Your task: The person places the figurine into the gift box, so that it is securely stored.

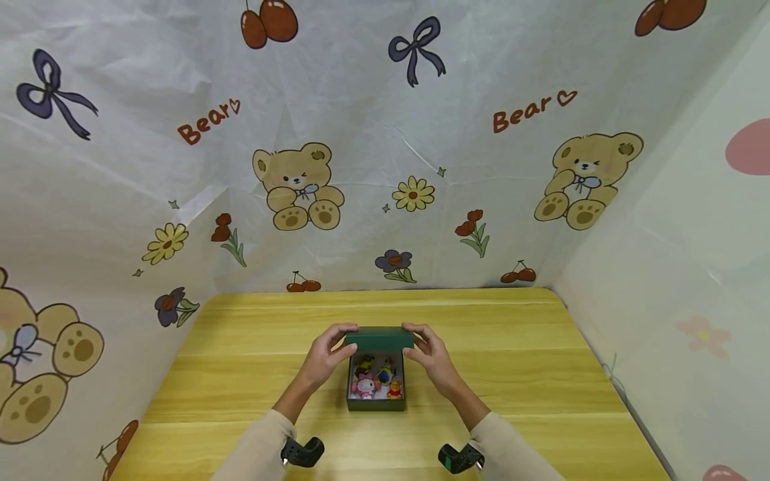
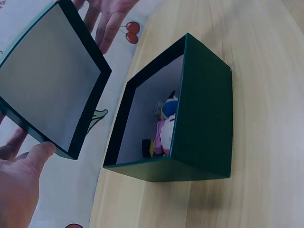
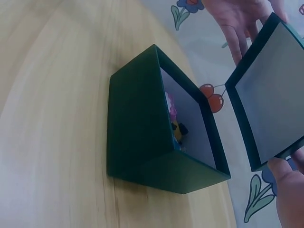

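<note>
A green box stands on the table with its top uncovered. Inside lie several small toy figures, among them a pink-and-white one and a red-and-yellow bear figure. Above the far part of the box, both hands hold its green lid tilted, pale inner side toward the box in the wrist views. My left hand grips the lid's left edge, thumb on the near rim. The right edge is gripped by my right hand in the same way. In the left wrist view, the lid hangs apart from the box.
The light wooden table stretches to both sides of the box. Behind it hangs a white cloth printed with bears, flowers and bows. A pale wall covering borders the right side, with a thin cable along the table's edge.
</note>
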{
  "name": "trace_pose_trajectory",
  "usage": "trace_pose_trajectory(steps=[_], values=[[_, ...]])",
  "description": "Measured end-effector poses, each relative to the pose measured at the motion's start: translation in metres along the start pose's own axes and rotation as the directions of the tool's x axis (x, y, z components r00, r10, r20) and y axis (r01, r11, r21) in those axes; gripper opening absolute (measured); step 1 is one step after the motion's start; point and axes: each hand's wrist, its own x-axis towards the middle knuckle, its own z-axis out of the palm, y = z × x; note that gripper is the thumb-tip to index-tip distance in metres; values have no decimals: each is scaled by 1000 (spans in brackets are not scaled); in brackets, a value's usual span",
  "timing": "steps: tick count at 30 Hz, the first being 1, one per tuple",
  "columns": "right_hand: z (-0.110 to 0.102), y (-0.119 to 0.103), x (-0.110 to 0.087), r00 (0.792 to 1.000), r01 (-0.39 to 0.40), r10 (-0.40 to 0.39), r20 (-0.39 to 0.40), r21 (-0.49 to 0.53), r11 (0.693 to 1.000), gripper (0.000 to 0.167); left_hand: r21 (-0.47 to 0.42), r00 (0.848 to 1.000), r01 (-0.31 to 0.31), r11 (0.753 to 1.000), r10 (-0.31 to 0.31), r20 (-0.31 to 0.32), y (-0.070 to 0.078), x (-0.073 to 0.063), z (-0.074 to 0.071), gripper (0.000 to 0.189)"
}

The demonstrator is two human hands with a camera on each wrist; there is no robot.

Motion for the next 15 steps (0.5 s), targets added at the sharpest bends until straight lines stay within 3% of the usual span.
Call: trace_pose_trajectory(steps=[5, 15], values=[[-3, 2, -2, 998, 30, -29, 48, -28, 999, 44, 8, 998, 47, 999, -47, 34, -2, -2, -4, 37], [-12, 8, -5, 990, 44, -45, 133, 9, 999, 49, 50, 979, 84, 995, -92, 183, -6, -3, -10, 48]])
